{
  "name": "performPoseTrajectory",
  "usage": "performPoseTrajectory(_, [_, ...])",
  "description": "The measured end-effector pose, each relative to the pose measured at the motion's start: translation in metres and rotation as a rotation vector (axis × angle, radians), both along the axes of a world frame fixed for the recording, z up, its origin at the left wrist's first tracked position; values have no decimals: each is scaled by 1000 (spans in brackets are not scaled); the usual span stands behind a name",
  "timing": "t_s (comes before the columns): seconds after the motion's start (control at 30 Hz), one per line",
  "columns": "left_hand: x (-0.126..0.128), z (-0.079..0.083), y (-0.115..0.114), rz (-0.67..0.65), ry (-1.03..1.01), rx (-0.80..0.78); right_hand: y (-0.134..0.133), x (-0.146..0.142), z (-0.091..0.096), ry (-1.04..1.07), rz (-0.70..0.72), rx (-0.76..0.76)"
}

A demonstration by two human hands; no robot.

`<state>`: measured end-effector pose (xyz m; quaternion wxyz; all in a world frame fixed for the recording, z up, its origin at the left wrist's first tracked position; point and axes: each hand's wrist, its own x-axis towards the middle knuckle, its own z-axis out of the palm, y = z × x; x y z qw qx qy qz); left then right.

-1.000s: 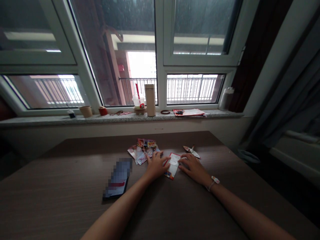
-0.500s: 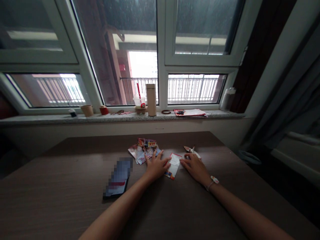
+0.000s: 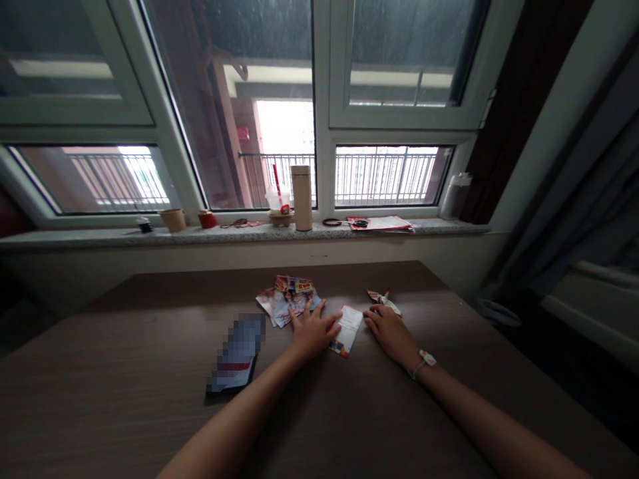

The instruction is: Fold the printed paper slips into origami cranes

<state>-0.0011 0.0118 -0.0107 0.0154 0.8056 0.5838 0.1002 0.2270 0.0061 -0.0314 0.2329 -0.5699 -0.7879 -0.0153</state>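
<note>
A small white sheet of paper (image 3: pixel 351 323) with a colourful printed lower end lies on the brown table. My left hand (image 3: pixel 310 334) rests with spread fingers, its thumb and forefinger at the paper's left edge. Beside the right edge is my right hand (image 3: pixel 390 332), palm down with fingers loosely stretched, holding nothing I can see. Just beyond its knuckles sits a folded paper figure (image 3: pixel 385 301), shaped like a crane. Several printed paper pieces (image 3: pixel 284 296) lie fanned out past my left fingertips, which partly cover them.
A phone (image 3: pixel 236 356), its screen blurred out, lies left of my left forearm. On the windowsill (image 3: pixel 229 234) stand a beige flask (image 3: pixel 301 199), a lidded cup with a red straw (image 3: pixel 278 199), a paper cup (image 3: pixel 174 220), scissors (image 3: pixel 358 224) on papers and a bottle (image 3: pixel 455 197).
My right hand has shifted slightly right, off the paper's edge. Less of the red strip along the paper's top edge shows. My left hand stays in place.
</note>
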Motion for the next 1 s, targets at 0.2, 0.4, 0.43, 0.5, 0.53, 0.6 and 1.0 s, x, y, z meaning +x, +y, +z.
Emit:
performPoseTrajectory(0.2, [0, 2, -2, -3, 12, 0, -3, 1, 4, 0, 2, 8])
performPoseTrajectory(0.4, [-1, 0, -1, -17, -7, -3, -5, 1, 8, 10, 20, 27])
performPoseTrajectory(0.43, [-1, -1, 0, -17, -11, 2, -4, -1, 9, 1, 11, 22])
performPoseTrajectory(0.5, [-1, -2, 0, -17, -15, 9, -4, -4, 11, -8, -20, 15])
performPoseTrajectory(0.53, [-1, -2, 1, -18, -16, 9, -3, -6, 12, -10, -38, 16])
performPoseTrajectory(0.6, [-2, -2, 1, -21, -17, 5, -2, -10, 13, -14, -77, 27])
performPoseTrajectory(1.0, [-1, 2, -1, -15, -24, -13, -4, -15, 20, 18, -144, -8])
